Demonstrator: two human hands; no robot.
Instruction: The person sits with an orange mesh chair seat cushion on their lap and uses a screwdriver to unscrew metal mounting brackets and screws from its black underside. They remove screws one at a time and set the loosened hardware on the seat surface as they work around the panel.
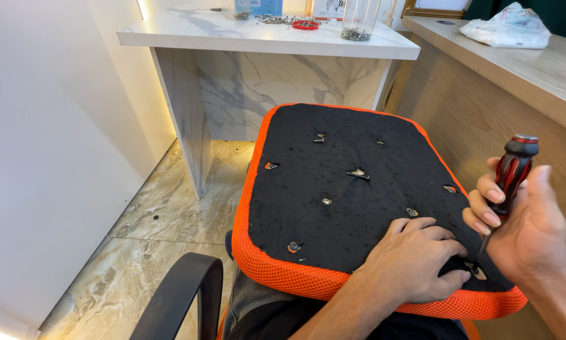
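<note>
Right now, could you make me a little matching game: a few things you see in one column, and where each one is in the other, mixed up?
Things:
1. screwdriver
2. left hand
3. white plastic bag
4. clear jar

Places:
A. on the marble table at the back
B. gripped in the right hand, tip down at the cushion's near right corner
C. on the wooden counter
D. pressed flat on the black underside of the orange seat cushion

Pairs: 1-B, 2-D, 3-C, 4-A

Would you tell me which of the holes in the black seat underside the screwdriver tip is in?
The hole at the near right corner, beside the left hand; the others sit uncovered farther away.
</note>
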